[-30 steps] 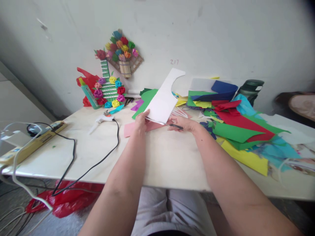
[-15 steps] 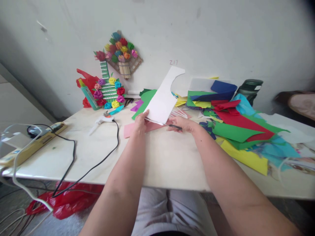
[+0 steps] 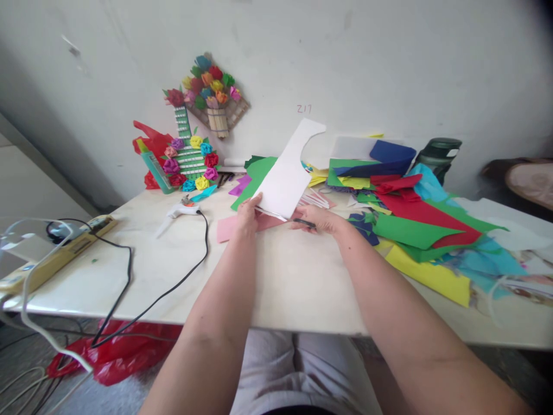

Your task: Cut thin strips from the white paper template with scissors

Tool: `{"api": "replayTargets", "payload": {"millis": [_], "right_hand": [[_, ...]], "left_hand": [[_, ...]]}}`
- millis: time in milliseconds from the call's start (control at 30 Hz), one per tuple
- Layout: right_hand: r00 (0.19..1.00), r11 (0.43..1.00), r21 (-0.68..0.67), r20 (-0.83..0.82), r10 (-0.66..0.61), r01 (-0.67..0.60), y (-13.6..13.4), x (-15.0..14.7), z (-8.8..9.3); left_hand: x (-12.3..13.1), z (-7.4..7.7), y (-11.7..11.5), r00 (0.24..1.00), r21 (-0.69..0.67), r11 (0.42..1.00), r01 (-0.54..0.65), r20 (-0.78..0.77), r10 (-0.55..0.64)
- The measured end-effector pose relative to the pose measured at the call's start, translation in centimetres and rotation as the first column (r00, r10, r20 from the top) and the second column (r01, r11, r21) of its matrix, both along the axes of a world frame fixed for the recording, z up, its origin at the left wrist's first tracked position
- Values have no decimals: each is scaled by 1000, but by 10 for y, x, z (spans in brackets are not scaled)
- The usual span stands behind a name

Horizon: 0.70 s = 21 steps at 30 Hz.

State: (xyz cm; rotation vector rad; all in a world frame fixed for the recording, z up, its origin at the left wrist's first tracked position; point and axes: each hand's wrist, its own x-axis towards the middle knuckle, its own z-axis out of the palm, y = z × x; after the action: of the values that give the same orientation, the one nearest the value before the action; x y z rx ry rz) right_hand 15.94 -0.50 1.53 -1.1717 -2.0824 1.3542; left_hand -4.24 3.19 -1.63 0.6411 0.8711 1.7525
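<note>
My left hand [image 3: 247, 212] is closed on the lower left corner of a white sheet of card [image 3: 283, 178], its thumb lying on top. The sheet tilts up away from me and has a curved cut-out on its right side. A pair of scissors [image 3: 306, 222] with black handles is gripped in my right hand [image 3: 318, 219]. Their thin blades run along the sheet's bottom edge; how far they are apart is hard to see. Pink paper [image 3: 225, 229] lies beneath the sheet, and green paper [image 3: 254, 183] shows behind it.
A glue gun [image 3: 179, 210] with a black cord lies left, near a power strip [image 3: 82, 242] and a glue bottle [image 3: 154, 167]. A flower-covered guitar shape [image 3: 191, 155] leans on the wall. Coloured sheets [image 3: 415, 230] pile up at right, before a dark bottle [image 3: 437, 158].
The scissors and my right hand have shifted slightly at the sheet's bottom edge. The white sheet has dipped a little at its top; my left hand keeps its hold.
</note>
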Motion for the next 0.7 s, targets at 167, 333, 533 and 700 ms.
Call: {"api": "replayTargets", "payload": {"millis": [167, 333, 533, 700], "right_hand": [[1000, 999, 44, 18, 8, -9, -8, -2, 9], [999, 996, 85, 32, 33, -35, -8, -3, 11], [999, 997, 70, 49, 19, -22, -7, -5, 7], [996, 996, 25, 30, -85, 85, -3, -4, 1]], "left_hand": [[-2, 0, 3, 999, -17, 1000, -13, 41, 13], [-2, 0, 2, 998, -23, 1000, -7, 55, 8], [-2, 2, -1, 996, -33, 999, -3, 91, 6], [-6, 3, -1, 994, 12, 999, -36, 104, 34]]}}
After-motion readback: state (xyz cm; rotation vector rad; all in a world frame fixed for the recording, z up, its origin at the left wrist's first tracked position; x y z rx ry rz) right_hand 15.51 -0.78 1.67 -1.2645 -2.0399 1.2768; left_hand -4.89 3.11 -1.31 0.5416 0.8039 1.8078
